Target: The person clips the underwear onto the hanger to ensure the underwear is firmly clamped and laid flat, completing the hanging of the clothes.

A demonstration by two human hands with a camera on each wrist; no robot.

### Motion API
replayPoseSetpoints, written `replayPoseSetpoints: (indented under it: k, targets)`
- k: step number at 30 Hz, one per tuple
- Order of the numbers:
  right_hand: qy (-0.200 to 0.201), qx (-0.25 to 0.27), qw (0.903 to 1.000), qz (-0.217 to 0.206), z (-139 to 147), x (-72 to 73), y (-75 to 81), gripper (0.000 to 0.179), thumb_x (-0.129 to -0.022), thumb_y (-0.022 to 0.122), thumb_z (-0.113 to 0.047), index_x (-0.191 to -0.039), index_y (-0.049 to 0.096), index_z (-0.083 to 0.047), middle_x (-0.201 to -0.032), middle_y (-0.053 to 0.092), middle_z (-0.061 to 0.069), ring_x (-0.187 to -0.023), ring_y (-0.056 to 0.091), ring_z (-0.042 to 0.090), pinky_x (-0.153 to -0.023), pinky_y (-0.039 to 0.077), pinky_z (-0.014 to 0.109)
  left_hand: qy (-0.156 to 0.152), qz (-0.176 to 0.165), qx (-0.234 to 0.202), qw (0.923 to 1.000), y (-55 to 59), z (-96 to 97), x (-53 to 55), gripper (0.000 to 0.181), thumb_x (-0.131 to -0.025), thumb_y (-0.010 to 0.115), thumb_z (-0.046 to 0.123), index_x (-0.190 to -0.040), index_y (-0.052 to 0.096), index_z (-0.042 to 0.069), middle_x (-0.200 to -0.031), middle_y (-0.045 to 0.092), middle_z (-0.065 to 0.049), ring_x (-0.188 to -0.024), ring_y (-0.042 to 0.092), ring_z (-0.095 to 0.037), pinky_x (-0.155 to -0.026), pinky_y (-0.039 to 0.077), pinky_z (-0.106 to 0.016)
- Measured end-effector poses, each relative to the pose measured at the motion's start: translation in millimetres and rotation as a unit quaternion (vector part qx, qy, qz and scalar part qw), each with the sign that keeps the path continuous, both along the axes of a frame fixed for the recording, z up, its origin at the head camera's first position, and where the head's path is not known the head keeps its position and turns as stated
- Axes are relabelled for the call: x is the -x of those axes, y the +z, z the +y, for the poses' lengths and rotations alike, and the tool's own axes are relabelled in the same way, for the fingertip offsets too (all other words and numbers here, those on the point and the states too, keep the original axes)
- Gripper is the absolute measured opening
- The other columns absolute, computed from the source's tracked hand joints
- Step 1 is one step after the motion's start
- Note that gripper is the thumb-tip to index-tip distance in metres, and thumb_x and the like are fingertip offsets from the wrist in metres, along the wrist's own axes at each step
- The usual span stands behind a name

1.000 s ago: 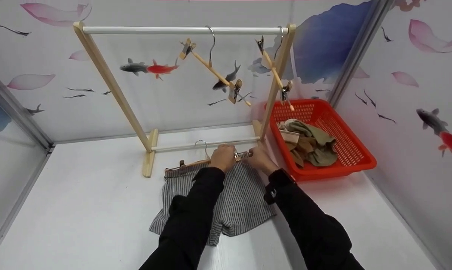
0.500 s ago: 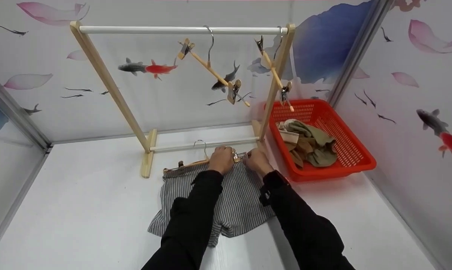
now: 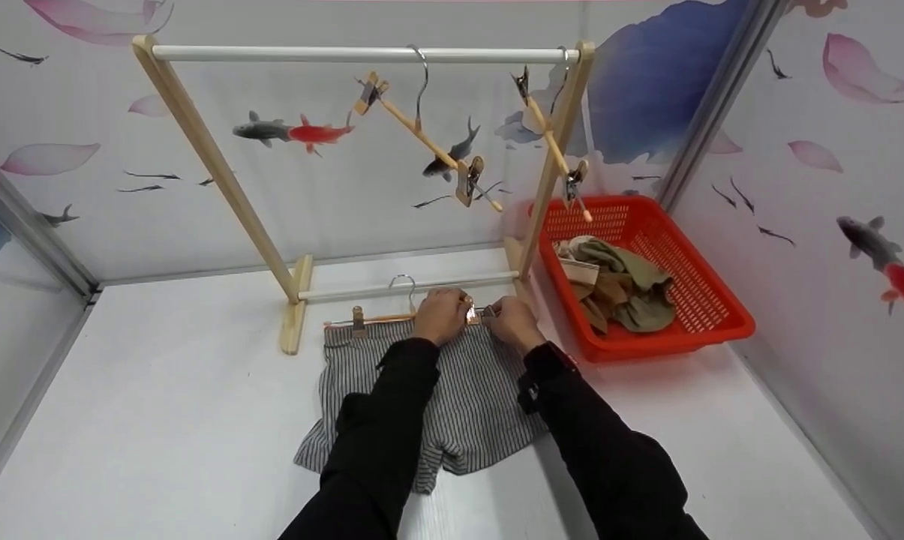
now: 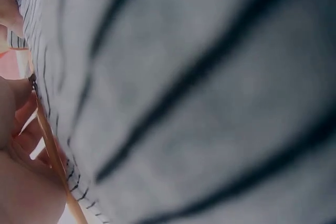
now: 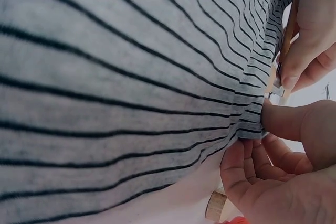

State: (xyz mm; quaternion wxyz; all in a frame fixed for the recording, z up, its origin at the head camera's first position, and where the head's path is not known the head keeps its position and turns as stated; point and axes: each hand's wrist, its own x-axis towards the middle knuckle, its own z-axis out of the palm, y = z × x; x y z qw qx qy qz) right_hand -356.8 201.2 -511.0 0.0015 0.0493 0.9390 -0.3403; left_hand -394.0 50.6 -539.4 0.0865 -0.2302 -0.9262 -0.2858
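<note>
Grey-and-black striped shorts (image 3: pixel 489 405) lie on the white table, waistband toward the rack. A wooden clip hanger (image 3: pixel 388 320) runs along that waistband, its left clip (image 3: pixel 358 322) over the cloth. My left hand (image 3: pixel 440 316) holds the hanger's right-hand clip (image 3: pixel 473 312) with thumb and fingers; the right wrist view shows its thumb at the metal part. Beside it, my right hand (image 3: pixel 515 324) pinches the waistband corner (image 5: pixel 252 121) between thumb and fingers. Whether the right clip bites the cloth is hard to tell. In the left wrist view, blurred cloth fills most of the picture.
Behind the shorts stands a wooden rack with a white top rail (image 3: pixel 294 54). Two clip hangers hang from it, one mid-rail (image 3: pixel 421 139) and one at the right post (image 3: pixel 553 142). A red basket (image 3: pixel 710 300) to the right holds crumpled green and brown clothes (image 3: pixel 639 292).
The hanger's left end has turned, and its left clip now shows face up over the waistband. My right hand has shifted slightly left, closer to the left hand. Both hands keep their hold.
</note>
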Motion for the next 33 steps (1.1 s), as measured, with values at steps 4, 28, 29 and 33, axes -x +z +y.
replayPoseSetpoints:
  k: [4, 28, 29, 33]
  targets:
    - [0.004, -0.007, 0.9999, 0.014, 0, -0.3, -0.1, 0.015, -0.090, 0.074, -0.010, -0.090, 0.072, 0.004, -0.075, 0.060, 0.004, -0.075, 0.052, 0.022, -0.073, 0.047, 0.040, 0.000, -0.025, -0.016, 0.9996, 1.6, -1.1, 2.4, 0.021, -0.104, 0.059, 0.017, -0.114, 0.070, 0.002, -0.111, 0.071, -0.014, -0.112, 0.061, -0.036, -0.099, 0.045, -0.050]
    - [0.060, 0.219, 0.9740, 0.005, 10, -4.5, 3.4, 0.024, -0.101, 0.062, -0.007, -0.121, 0.067, 0.006, -0.110, 0.064, 0.009, -0.102, 0.053, 0.022, -0.088, 0.042, 0.034, -0.029, -0.133, -0.095, 0.9861, 34.2, -11.2, 5.1, 0.037, -0.108, 0.046, 0.024, -0.130, 0.066, 0.001, -0.126, 0.068, -0.012, -0.121, 0.053, -0.035, -0.106, 0.034, -0.053]
    - [0.062, 0.223, 0.9728, -0.001, 9, -5.0, 3.2, 0.022, -0.101, 0.063, -0.009, -0.118, 0.068, 0.004, -0.104, 0.061, 0.006, -0.097, 0.050, 0.021, -0.083, 0.040, 0.032, -0.034, -0.137, -0.104, 0.9844, 34.4, -12.0, 4.7, 0.037, -0.108, 0.046, 0.024, -0.131, 0.065, 0.001, -0.127, 0.067, -0.012, -0.121, 0.054, -0.034, -0.107, 0.035, -0.051]
    - [0.064, 0.244, 0.9677, -0.003, 10, -6.7, 1.4, 0.020, -0.100, 0.067, -0.014, -0.112, 0.071, 0.002, -0.097, 0.055, 0.001, -0.089, 0.044, 0.018, -0.076, 0.033, 0.029, -0.059, -0.168, -0.157, 0.9713, 35.7, -16.0, 3.0, 0.039, -0.109, 0.046, 0.025, -0.136, 0.061, 0.000, -0.129, 0.065, -0.014, -0.122, 0.058, -0.029, -0.106, 0.041, -0.046]
